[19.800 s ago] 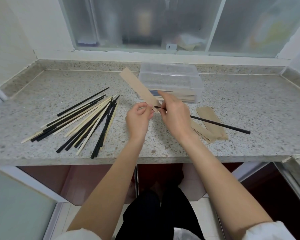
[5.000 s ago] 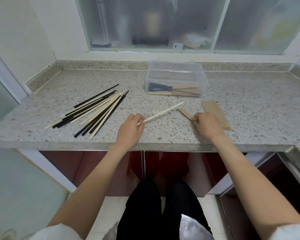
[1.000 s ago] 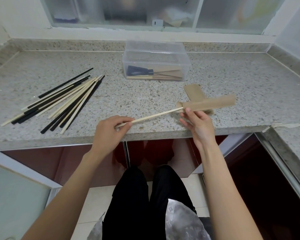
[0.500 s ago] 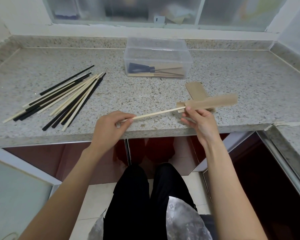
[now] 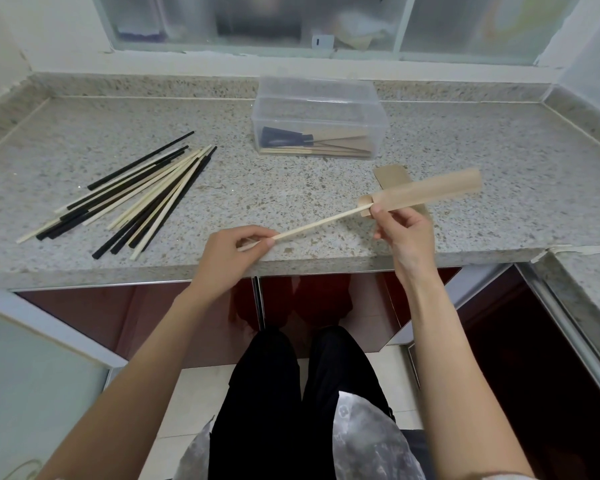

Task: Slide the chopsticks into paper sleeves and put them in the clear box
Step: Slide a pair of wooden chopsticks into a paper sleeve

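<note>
Here my left hand (image 5: 238, 249) pinches the near end of the pale chopstick (image 5: 317, 223), its length running up and right into the mouth of the paper sleeve (image 5: 426, 194) my right hand (image 5: 404, 230) pinches above the tabletop (image 5: 291, 195), so I'd push along that line.

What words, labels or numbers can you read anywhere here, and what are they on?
None can be read.
The paper sleeve, the chopsticks and the clear box show no print.
A small white tag on the window frame bears a dark mark, too small to read.
</note>
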A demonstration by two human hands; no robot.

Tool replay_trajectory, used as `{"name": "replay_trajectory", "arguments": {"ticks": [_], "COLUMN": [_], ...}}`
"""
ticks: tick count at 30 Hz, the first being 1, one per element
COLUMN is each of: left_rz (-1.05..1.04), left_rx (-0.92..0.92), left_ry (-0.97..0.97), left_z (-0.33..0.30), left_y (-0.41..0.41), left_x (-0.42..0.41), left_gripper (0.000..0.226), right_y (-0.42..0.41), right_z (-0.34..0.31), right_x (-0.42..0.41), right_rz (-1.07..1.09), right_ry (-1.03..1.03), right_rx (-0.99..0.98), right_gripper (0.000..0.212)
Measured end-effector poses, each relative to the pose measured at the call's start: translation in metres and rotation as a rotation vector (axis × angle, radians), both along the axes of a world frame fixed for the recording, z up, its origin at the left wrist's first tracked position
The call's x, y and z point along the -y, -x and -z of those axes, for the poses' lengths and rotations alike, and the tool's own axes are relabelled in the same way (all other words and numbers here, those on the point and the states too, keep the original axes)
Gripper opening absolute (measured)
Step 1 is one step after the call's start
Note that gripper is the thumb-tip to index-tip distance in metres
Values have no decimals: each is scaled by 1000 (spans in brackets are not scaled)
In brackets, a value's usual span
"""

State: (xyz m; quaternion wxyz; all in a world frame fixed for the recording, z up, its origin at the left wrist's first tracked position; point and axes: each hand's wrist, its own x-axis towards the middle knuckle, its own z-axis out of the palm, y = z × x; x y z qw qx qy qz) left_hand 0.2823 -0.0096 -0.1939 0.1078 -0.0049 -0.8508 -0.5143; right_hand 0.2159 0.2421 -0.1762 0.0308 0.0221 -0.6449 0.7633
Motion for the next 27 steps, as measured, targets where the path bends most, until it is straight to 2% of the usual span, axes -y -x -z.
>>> {"name": "replay_trajectory", "arguments": {"ticks": [8,10,15,19,27], "left_rz": [57,55,-21,-58,-35], "left_rx": [-7,-37,-122,-197,-177], "left_ry": [70,110,179,220,197], "left_z": [-21,-24,-23,-22,-23], "left_y": [12,16,19,18,30], "left_x": [-3,-11,-20,-30,-41], "left_gripper": [11,12,10,9,9], "right_y": [5,3,5,7,-6], "right_z": [-5,-6,-8,-4,1], "right_x": [4,14,19,24,50], "right_rz": [-173,-204,-158,-54,-60], "right_ry": [-216,-172,114,75,73], "right_rx": [-35,-13,106,107,121], "right_gripper": [7,4,12,22,18]}}
